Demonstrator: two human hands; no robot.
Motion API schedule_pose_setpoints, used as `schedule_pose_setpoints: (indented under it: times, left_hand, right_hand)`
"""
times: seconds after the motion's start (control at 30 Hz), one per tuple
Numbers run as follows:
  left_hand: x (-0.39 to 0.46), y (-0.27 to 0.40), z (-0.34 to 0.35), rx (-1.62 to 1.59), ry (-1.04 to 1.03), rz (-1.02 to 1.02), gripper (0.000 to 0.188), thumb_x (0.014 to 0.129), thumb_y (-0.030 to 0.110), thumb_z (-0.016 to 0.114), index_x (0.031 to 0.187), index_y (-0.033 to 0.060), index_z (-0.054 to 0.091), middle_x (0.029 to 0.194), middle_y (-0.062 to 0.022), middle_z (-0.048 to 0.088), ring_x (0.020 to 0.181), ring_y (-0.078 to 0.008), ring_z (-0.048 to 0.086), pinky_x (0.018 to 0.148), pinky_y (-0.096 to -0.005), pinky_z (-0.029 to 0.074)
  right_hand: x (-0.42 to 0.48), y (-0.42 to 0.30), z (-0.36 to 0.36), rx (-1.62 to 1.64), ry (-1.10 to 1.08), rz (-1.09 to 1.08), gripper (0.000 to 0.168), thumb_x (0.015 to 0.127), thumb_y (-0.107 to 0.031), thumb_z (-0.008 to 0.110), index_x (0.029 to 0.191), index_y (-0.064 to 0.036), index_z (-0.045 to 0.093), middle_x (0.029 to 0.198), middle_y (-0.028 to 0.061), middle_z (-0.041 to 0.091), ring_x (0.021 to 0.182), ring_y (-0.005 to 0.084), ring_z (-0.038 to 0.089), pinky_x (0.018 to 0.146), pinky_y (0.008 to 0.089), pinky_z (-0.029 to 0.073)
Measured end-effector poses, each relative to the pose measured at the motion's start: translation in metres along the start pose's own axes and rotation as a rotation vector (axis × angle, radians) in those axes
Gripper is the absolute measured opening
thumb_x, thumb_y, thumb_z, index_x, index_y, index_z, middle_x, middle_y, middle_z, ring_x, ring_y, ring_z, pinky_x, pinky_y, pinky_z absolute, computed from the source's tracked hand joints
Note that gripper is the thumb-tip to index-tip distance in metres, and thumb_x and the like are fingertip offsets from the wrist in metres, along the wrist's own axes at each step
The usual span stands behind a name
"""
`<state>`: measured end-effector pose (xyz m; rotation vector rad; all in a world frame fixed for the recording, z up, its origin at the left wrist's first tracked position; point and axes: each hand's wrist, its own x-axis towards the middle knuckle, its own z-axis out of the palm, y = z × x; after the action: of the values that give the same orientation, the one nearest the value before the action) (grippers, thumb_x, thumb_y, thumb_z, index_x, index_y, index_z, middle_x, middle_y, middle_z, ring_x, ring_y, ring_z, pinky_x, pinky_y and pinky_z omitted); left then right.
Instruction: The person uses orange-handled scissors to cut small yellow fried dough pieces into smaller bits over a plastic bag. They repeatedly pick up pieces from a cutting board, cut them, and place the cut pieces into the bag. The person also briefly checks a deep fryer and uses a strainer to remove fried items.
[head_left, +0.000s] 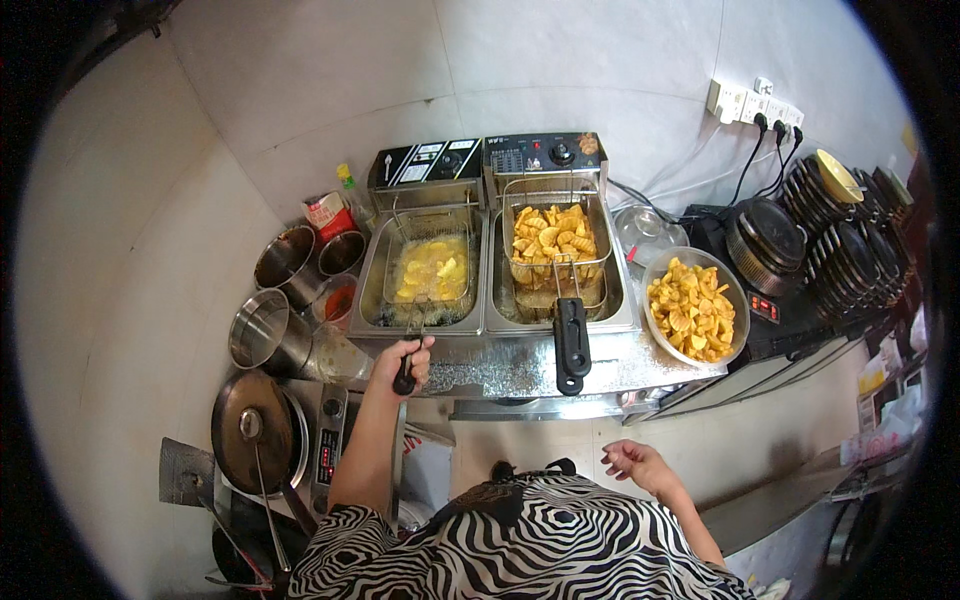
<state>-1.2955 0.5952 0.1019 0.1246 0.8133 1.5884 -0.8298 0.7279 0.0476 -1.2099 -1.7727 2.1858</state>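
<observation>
My left hand (407, 364) is closed around the black handle of a wire fry basket (429, 259) set in the left bay of the electric deep fryer (411, 334). Pale yellow potato slices (433, 270) lie in its bubbling oil. In the right bay, a second fry basket (561, 262) holds golden ridged potato slices (551, 236), raised above a further basket beneath. Two black basket handles (572, 341) overlap towards me. My right hand (632, 461) hangs in front of my body, fingers loosely bent, touching nothing that I can see.
A plastic bowl of fried potato slices (691, 311) stands right of the fryer, near stacked black pans (769, 240). Steel pots (259, 326) and a red sauce container (339, 301) crowd the left. Below them sits a lidded pan (251, 442). Plugged cords hang from a power strip (750, 105).
</observation>
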Motion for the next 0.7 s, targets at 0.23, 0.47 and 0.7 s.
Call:
schedule_pose_setpoints:
  times: [0.23, 0.47, 0.7]
  left_hand:
    - [-0.003, 0.004, -0.018, -0.039, -0.057, -0.022, 0.025, 0.094, 0.02, 0.046, 0.111, 0.0022, 0.054, 0.062, 0.0013, 0.044, 0.049, -0.0123, 0.041, 0.048, -0.0283, 0.036]
    - [-0.017, -0.02, 0.015, -0.122, -0.065, 0.051, 0.065, 0.09, 0.05, 0.048, 0.127, -0.0039, 0.046, 0.088, -0.0169, 0.065, 0.071, -0.0235, 0.065, 0.063, -0.034, 0.055]
    - [0.042, -0.224, -0.026, 0.137, -0.327, -0.535, 0.036, 0.097, 0.024, 0.047, 0.118, -0.0039, 0.054, 0.104, -0.0179, 0.066, 0.076, -0.0261, 0.065, 0.068, -0.0328, 0.054]
  right_hand:
    - [-0.013, 0.023, -0.006, -0.123, 0.005, 0.007, 0.031, 0.094, -0.023, 0.06, 0.117, -0.002, 0.059, 0.097, 0.0032, 0.064, 0.084, 0.012, 0.061, 0.077, 0.0261, 0.05]
    - [-0.034, 0.027, 0.006, -0.184, 0.147, -0.123, 0.03, 0.093, -0.021, 0.061, 0.116, -0.002, 0.061, 0.092, 0.0029, 0.065, 0.081, 0.0104, 0.058, 0.074, 0.0252, 0.049]
    - [-0.057, 0.037, 0.049, -0.045, 0.391, -0.201, 0.026, 0.092, -0.018, 0.061, 0.112, -0.001, 0.062, 0.087, 0.0032, 0.065, 0.077, 0.0083, 0.056, 0.071, 0.0238, 0.047]
